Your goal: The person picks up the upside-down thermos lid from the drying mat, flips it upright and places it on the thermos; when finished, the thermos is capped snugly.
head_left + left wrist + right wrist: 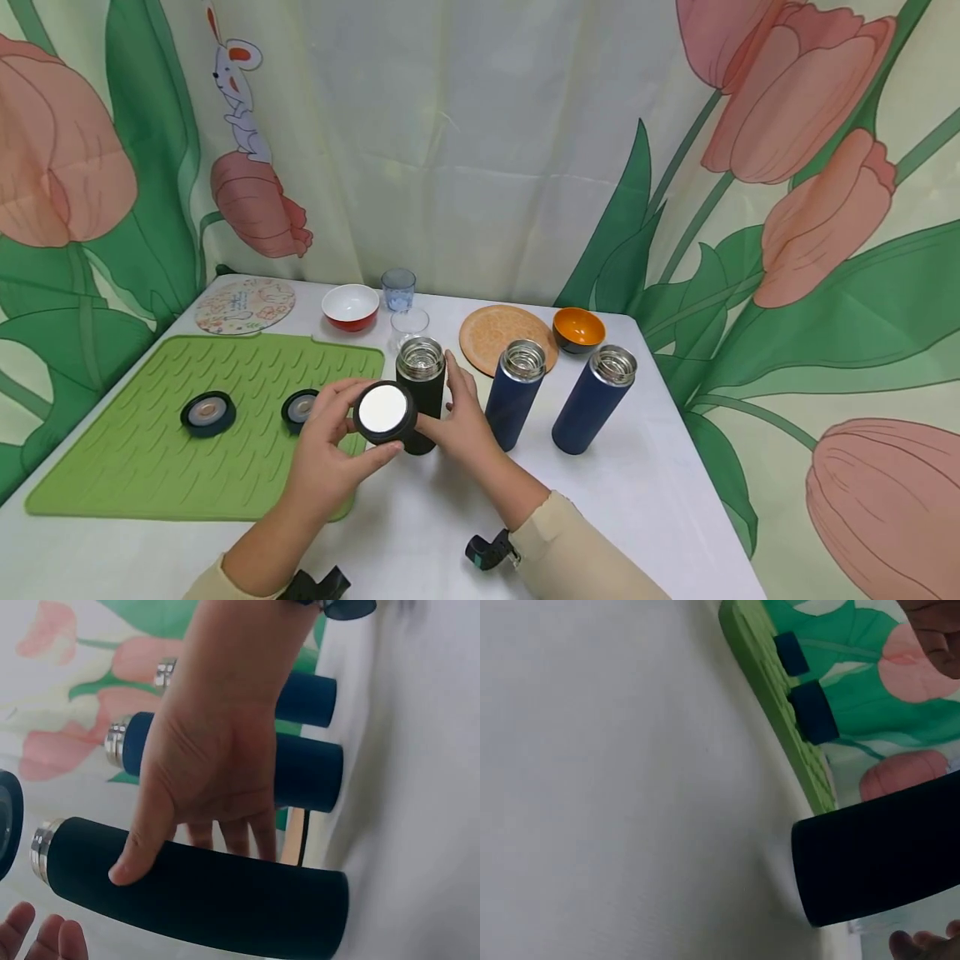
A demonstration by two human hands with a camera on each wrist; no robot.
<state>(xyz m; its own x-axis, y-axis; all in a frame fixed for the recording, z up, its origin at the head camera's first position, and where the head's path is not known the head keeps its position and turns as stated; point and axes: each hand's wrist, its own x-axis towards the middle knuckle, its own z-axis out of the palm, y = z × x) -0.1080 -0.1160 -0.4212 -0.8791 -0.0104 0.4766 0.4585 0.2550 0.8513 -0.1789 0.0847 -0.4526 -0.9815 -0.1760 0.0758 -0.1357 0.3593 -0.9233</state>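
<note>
Left grip (324, 454) clamped on black cap (384, 412); right grip (467, 423) apart at black bottle (426, 393).
Bottle stands uncapped on table (420, 537), partly hidden by cap; right-finger contact: cannot tell. Lettering on round mat (246, 306) too small to read. One lid (300, 407) partly covered by left grip.

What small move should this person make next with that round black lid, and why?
Probably bring the round black lid over the cylindrical black bottle: the bottle's silvery metal neck is open, the left-hand grip holds the lid apart from it, and the right-hand grip holds the bottle upright.
</note>
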